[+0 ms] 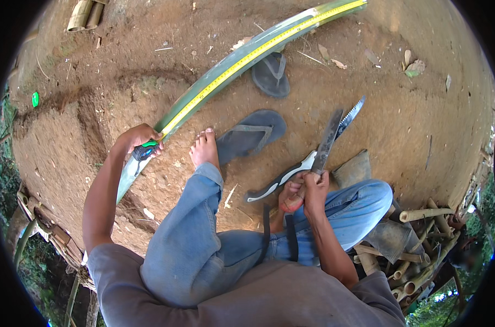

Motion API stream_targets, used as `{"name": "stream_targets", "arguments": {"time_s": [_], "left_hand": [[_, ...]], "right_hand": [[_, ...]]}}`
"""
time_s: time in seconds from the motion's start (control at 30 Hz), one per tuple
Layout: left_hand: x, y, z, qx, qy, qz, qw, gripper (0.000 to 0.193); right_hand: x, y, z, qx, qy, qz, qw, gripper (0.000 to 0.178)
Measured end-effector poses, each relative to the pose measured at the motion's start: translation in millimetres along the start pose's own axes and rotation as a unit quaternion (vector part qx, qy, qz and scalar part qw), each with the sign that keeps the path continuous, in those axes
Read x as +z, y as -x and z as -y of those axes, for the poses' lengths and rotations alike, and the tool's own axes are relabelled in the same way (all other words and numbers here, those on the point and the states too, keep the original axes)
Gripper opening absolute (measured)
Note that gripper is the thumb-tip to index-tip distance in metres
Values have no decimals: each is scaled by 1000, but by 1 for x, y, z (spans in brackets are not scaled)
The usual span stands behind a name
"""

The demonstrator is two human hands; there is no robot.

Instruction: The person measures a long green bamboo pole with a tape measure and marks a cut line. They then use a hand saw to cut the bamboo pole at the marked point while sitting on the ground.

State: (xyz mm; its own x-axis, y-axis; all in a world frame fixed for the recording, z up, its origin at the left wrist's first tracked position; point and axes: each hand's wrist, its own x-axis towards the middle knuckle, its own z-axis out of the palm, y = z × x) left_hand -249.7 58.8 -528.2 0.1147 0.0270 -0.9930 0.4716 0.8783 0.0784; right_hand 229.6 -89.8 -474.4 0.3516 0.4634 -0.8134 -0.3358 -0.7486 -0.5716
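Observation:
My left hand (140,137) is closed around a black and green tape measure (144,151), holding it against a long green bamboo pole (190,97). The yellow tape blade (232,69) is pulled out along the pole toward the upper right. In my right hand (316,192), above my bent leg, is a machete (328,143) with its dark blade pointing up and away; its handle is mostly hidden. A saw with a curved black and white handle (284,177) lies on the ground just left of the machete, its toothed blade (352,116) showing beyond the machete.
Two dark flip-flops, one near my bare foot (205,148) and another (271,75) beside the pole, lie on the dirt ground (400,125). Cut bamboo pieces (422,272) are heaped at the lower right. Other bamboo lengths (82,15) lie at the upper left.

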Motion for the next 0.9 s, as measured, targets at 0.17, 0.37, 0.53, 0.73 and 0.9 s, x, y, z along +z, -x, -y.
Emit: {"name": "stream_targets", "arguments": {"time_s": [0.17, 0.37, 0.53, 0.73, 0.9], "left_hand": [[0, 0, -4, -17, 0, -3, 1000, 31], [-3, 1, -6, -15, -45, 2, 999, 36], [2, 6, -8, -14, -34, -9, 999, 32], [6, 9, -14, -21, -37, -6, 999, 31], [2, 7, -8, -20, -36, -8, 999, 32]], "right_hand": [[-8, -13, 12, -216, 288, 16, 933, 31], [51, -25, 82, -277, 424, 163, 846, 39], [88, -44, 102, -294, 476, 213, 801, 42], [99, -53, 99, -307, 491, 230, 782, 42], [101, -53, 95, -311, 499, 233, 774, 41]]}}
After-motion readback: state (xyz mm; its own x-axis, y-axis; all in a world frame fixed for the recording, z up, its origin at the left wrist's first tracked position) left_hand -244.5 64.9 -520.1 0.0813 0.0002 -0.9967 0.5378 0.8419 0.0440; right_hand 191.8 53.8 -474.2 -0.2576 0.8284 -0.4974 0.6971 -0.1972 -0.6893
